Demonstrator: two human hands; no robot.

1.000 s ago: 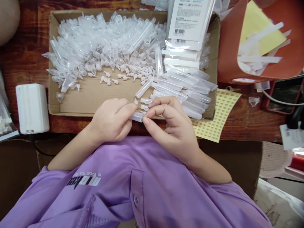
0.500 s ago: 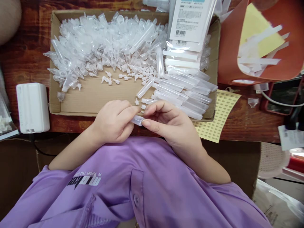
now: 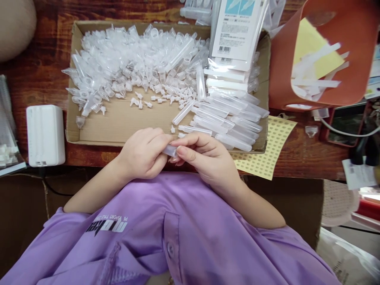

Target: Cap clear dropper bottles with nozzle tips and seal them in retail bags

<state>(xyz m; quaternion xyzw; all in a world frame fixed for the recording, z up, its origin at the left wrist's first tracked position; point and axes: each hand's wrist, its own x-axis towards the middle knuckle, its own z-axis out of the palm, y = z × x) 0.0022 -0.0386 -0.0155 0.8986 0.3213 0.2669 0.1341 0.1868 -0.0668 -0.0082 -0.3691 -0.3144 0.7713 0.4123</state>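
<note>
Between my two hands, near the front edge of a shallow cardboard tray (image 3: 101,139), is a small translucent plastic tube (image 3: 170,150). My left hand (image 3: 145,152) is closed around one end of it, and its fingers hide most of the tube. The thumb and fingers of my right hand (image 3: 208,156) pinch the other end. Just beyond my hands lie rows of clear tubes with narrow necks (image 3: 228,114). A heap of clear tapered caps (image 3: 127,55) fills the back left of the tray, with tiny white nozzle tips (image 3: 139,101) scattered before it.
Printed plastic packets (image 3: 233,35) lie across the tray's back right. An orange bin (image 3: 280,75) holding paper strips stands to the right. A yellow sticker sheet (image 3: 277,146) sticks out beneath the tray. A white power bank (image 3: 46,136) is on the left, and a phone (image 3: 346,122) at far right.
My right hand has shifted slightly left, and its fingers have closed in around the end of the tube. My left hand keeps its hold. The whole view has moved a little.
</note>
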